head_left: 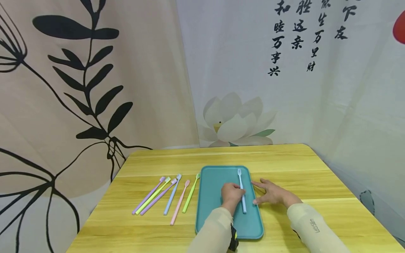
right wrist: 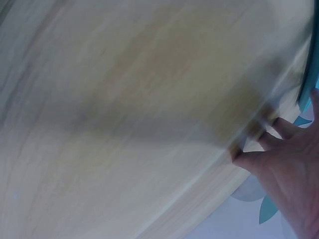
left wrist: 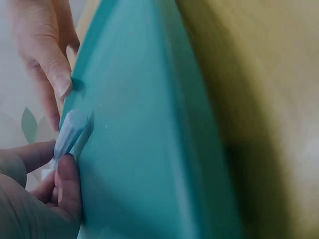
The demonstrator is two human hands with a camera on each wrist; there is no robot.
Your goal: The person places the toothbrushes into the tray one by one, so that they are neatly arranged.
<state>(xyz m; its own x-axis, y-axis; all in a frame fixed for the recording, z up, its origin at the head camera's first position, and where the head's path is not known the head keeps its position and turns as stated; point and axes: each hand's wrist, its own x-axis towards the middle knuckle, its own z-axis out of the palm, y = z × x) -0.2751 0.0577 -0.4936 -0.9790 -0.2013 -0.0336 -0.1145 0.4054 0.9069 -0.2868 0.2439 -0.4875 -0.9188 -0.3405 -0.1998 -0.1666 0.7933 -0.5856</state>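
A blue toothbrush (head_left: 243,203) lies lengthwise in the right half of the teal tray (head_left: 216,175), its bristle head at the far end. My left hand (head_left: 232,195) pinches its handle near the middle; the left wrist view shows thumb and fingertips of the left hand (left wrist: 42,194) around the toothbrush (left wrist: 71,130). My right hand (head_left: 273,194) is at the tray's right edge, fingers spread, fingertips at the rim. In the right wrist view the right hand (right wrist: 289,169) has its fingers extended beside the tray (right wrist: 311,69).
Left of the tray on the wooden table (head_left: 278,158), several toothbrushes lie slanted: a green one (head_left: 191,193), a pink one (head_left: 179,203), a blue one (head_left: 172,195), and a group of purple (head_left: 147,196) and yellow-green (head_left: 153,196) ones. A printed curtain (head_left: 152,70) hangs behind.
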